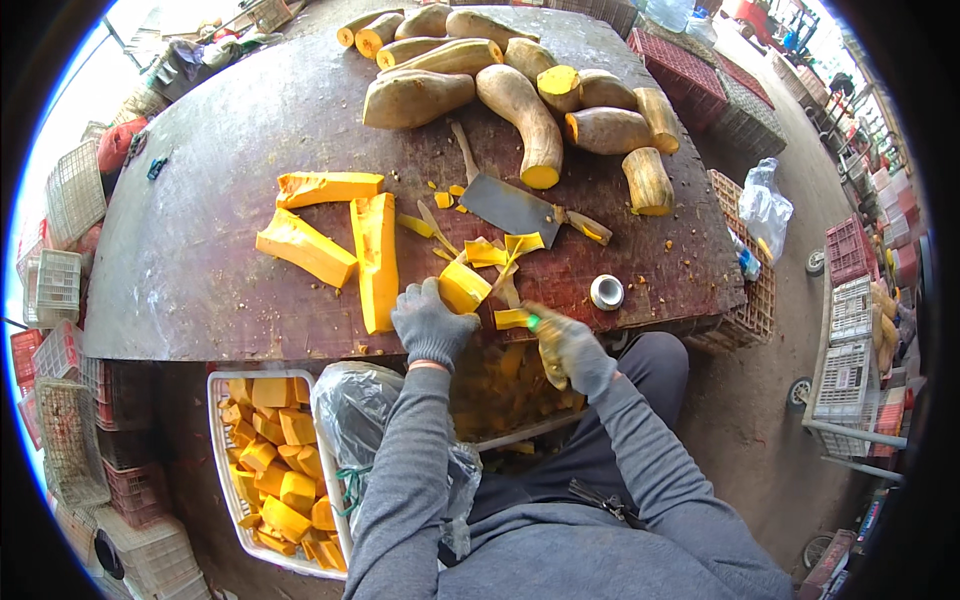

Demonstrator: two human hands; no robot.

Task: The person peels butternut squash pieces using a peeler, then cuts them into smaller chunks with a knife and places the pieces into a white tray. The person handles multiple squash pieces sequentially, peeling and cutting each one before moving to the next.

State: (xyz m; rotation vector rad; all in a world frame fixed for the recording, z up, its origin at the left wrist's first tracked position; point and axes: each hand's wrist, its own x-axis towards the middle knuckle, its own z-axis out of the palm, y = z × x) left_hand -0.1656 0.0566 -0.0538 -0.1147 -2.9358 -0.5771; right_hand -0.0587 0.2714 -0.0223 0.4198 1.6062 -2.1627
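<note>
My left hand (433, 322), in a grey knit glove, grips a short orange pumpkin piece (463, 287) near the table's front edge. Gloved and blurred, my right hand (576, 352) is closed around a tool handle with a green band (533, 322); the tool's working end is hard to make out. Yellow peel strips (486, 253) lie behind the piece. Three peeled orange pumpkin lengths (375, 262) rest left of it. A cleaver (510, 208) lies flat farther back, beside a second wooden handle (589, 226).
Unpeeled long-necked pumpkins (420, 97) are heaped at the table's back. A small metal can (607, 292) stands at front right. Below the table are a white crate (217, 465) of orange chunks and a container of peelings (517, 390) between my legs. Stacked crates (686, 75) flank the table.
</note>
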